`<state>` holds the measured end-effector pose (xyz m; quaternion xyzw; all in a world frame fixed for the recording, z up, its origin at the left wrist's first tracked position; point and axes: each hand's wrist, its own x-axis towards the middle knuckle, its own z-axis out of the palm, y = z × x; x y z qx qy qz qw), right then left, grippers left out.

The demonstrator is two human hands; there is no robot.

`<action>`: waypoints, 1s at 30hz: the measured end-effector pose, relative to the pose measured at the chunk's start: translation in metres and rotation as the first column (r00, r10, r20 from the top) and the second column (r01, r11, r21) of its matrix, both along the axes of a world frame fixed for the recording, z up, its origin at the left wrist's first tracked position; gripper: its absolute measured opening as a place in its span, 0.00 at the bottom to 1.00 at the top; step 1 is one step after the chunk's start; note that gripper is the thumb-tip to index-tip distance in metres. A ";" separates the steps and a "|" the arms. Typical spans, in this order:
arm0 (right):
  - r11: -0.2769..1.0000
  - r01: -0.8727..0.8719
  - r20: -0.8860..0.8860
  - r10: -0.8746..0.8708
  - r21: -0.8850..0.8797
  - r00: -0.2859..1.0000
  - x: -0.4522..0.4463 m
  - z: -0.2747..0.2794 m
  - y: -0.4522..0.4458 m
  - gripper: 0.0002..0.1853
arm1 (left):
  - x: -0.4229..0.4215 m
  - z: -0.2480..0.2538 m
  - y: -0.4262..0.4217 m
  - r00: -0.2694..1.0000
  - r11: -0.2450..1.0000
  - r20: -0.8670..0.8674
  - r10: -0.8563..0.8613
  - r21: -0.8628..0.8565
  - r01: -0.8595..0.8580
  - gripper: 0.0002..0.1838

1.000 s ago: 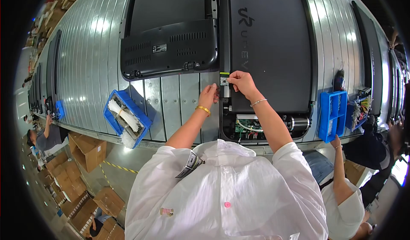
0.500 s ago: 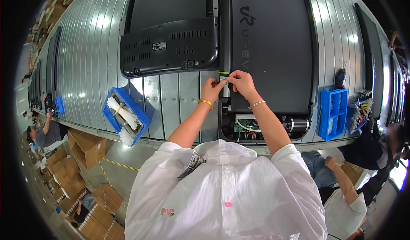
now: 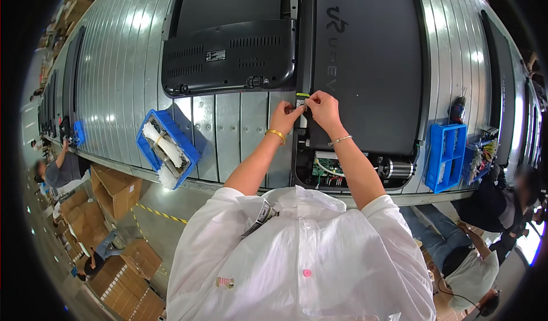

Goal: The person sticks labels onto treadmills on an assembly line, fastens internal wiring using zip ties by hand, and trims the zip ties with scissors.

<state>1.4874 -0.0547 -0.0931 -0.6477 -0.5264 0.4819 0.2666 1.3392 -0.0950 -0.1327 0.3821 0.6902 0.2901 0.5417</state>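
My left hand (image 3: 283,119) and my right hand (image 3: 324,113) meet at a small label (image 3: 302,101) with a yellow-green top band and a printed face. The label lies at the side rail of a black treadmill (image 3: 371,64). Fingers of both hands are pinched at its lower edges, left hand on the left, right hand on the right. Fingertips partly cover the label. Under my right forearm, the treadmill's front end shows a green circuit board (image 3: 323,169) with wires and a cylindrical motor (image 3: 398,168).
A black console panel (image 3: 231,55) lies to the left on the slatted metal table (image 3: 228,144). One blue bin (image 3: 187,169) holds bundled white cable ties (image 3: 165,145); another blue bin (image 3: 437,169) stands right. A co-worker (image 3: 471,269) is at the lower right; cardboard boxes (image 3: 117,189) stand lower left.
Both hands stay pinched at the label, with small finger shifts. The camera view has shifted slightly. The co-worker at lower right has moved lower and farther right.
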 end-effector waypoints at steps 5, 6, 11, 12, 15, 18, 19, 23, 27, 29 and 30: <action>0.976 -0.066 0.141 0.037 0.206 0.989 0.000 0.001 -0.002 0.07 | 0.000 -0.006 0.000 1.000 0.999 -0.015 -0.019 0.035 0.020 0.23; 0.965 -0.088 0.142 0.054 0.245 0.988 0.002 0.002 -0.003 0.07 | 0.000 -0.008 0.000 1.000 0.998 -0.017 -0.020 0.055 0.021 0.23; 0.988 -0.038 -0.223 0.003 -0.151 0.975 0.008 0.000 0.007 0.08 | 0.002 0.000 0.001 0.997 0.999 0.056 0.049 -0.005 -0.049 0.24; 0.988 -0.037 -0.221 0.002 -0.151 0.975 0.009 -0.001 0.010 0.08 | 0.003 0.001 0.001 0.996 0.998 0.072 0.055 -0.018 -0.054 0.23; 0.966 -0.050 -0.302 -0.030 -0.252 0.953 0.011 -0.002 0.016 0.09 | 0.002 0.005 0.001 0.992 0.997 0.100 0.075 -0.045 -0.070 0.23; 0.979 -0.126 -0.124 0.107 -0.157 0.987 0.010 0.006 0.019 0.09 | 0.004 0.008 -0.001 0.987 0.993 0.114 0.112 -0.050 -0.107 0.23; 0.979 -0.169 -0.027 0.167 -0.114 0.986 0.010 0.010 0.021 0.09 | 0.006 0.009 -0.002 0.987 0.993 0.116 0.112 -0.049 -0.106 0.23; 0.976 -0.207 0.077 0.212 -0.066 0.974 0.011 0.012 0.025 0.08 | 0.006 0.009 -0.013 0.989 0.992 0.098 0.114 -0.070 -0.108 0.23; 0.984 -0.173 0.068 0.177 -0.050 0.982 0.010 0.013 0.023 0.07 | 0.005 -0.002 -0.020 0.983 0.994 0.143 0.112 -0.034 -0.109 0.27; 0.981 -0.178 0.059 0.182 -0.073 0.981 0.010 0.014 0.025 0.07 | 0.009 -0.006 -0.025 0.996 0.994 0.048 0.075 0.077 -0.078 0.30; 0.979 -0.178 0.052 0.184 -0.095 0.982 0.011 0.014 0.025 0.07 | 0.010 -0.008 -0.027 0.998 0.990 0.000 0.057 0.130 -0.057 0.32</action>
